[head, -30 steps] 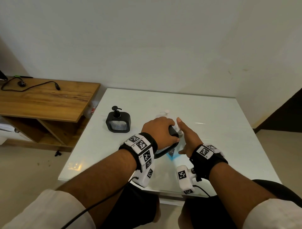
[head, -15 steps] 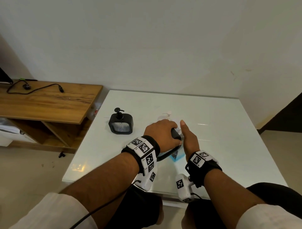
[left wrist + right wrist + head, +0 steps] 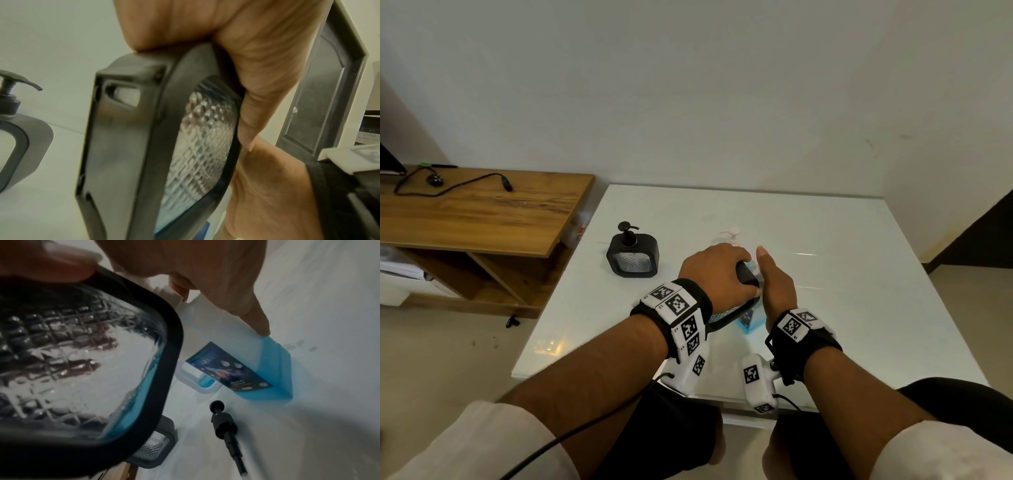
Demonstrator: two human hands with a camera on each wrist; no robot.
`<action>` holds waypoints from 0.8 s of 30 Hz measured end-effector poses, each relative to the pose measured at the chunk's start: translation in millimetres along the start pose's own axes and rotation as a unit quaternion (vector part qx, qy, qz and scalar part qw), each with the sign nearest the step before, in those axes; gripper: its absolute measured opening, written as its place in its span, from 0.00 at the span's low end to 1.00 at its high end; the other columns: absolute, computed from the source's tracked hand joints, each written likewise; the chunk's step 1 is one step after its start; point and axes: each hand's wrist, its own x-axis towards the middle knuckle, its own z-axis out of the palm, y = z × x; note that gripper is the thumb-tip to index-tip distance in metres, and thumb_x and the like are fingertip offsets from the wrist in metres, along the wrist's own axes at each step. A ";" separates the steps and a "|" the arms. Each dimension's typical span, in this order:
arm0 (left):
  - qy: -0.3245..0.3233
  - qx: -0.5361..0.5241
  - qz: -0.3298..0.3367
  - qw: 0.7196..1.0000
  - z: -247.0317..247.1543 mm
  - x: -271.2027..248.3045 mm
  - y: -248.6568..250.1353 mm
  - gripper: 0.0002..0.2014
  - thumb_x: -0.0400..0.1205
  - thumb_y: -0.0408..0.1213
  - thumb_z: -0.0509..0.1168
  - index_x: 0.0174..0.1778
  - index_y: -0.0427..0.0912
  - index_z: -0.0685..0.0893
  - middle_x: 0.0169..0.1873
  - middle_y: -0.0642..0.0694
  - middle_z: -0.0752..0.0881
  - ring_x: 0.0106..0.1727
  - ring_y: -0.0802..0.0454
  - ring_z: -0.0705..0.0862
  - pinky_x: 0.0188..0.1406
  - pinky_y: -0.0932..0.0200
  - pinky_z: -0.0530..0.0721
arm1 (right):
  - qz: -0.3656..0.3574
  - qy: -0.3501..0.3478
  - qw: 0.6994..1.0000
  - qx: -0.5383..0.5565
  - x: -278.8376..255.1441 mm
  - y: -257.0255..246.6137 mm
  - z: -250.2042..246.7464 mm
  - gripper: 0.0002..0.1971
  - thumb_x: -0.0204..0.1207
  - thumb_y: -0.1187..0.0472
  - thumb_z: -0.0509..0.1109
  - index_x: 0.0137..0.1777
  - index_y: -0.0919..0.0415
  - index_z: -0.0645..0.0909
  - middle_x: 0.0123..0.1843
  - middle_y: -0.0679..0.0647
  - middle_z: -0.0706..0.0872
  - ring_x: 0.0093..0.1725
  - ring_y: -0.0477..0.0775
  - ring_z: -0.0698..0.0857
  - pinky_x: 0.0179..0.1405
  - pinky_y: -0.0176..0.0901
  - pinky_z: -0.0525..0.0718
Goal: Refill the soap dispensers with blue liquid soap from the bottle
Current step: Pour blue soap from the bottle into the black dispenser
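My left hand (image 3: pixel 717 270) grips a black soap dispenser (image 3: pixel 747 278) from above and holds it tilted over the white table (image 3: pixel 859 274). Its pump is off. A little blue soap lies in its low corner (image 3: pixel 131 405) behind the ribbed clear window (image 3: pixel 201 146). Close to its right stands the clear soap bottle (image 3: pixel 267 366) with blue liquid in its lower part and a white pump top (image 3: pixel 732 234). My right hand (image 3: pixel 777 291) holds this bottle, thumb (image 3: pixel 257 318) on its side, fingers behind near the neck. A second black dispenser (image 3: pixel 632 255), pump on, stands to the left.
A loose black pump (image 3: pixel 225 425) lies on the table near the bottle. A wooden side table (image 3: pixel 476 219) with a black cable (image 3: pixel 448 185) stands at the left. A white wall runs behind the table. A dark door (image 3: pixel 320 97) shows to the right.
My right hand has moved in from beside the bottle and closed round it. My left hand has kept hold of the tilted dispenser. The head view has shifted slightly.
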 end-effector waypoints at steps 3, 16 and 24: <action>0.000 0.001 0.001 1.000 0.6 -0.2 0.4 0.23 0.72 0.57 0.71 0.62 0.56 0.81 0.53 0.56 0.84 0.53 0.52 0.83 0.55 0.53 0.82 | -0.006 0.021 1.000 -0.002 1.3 0.4 1.1 0.27 0.82 0.38 0.63 0.37 0.60 0.88 0.40 0.62 0.92 0.45 0.65 0.90 0.62 0.69 0.84; 0.002 -0.001 0.000 1.000 0.3 -0.8 -0.2 0.23 0.72 0.58 0.71 0.62 0.56 0.81 0.53 0.55 0.84 0.53 0.52 0.83 0.55 0.53 0.83 | -0.012 0.027 1.000 -0.002 2.4 -1.4 3.1 0.24 0.84 0.43 0.62 0.37 0.59 0.87 0.46 0.64 0.92 0.46 0.66 0.90 0.63 0.64 0.84; 0.003 -0.001 0.002 1.000 -0.7 -0.1 -0.2 0.23 0.73 0.57 0.70 0.63 0.56 0.80 0.55 0.56 0.84 0.54 0.53 0.83 0.55 0.55 0.81 | -0.016 -0.025 1.000 0.005 3.5 4.2 -1.0 0.39 0.68 0.23 0.60 0.46 0.61 0.91 0.44 0.59 0.94 0.51 0.66 0.91 0.64 0.65 0.85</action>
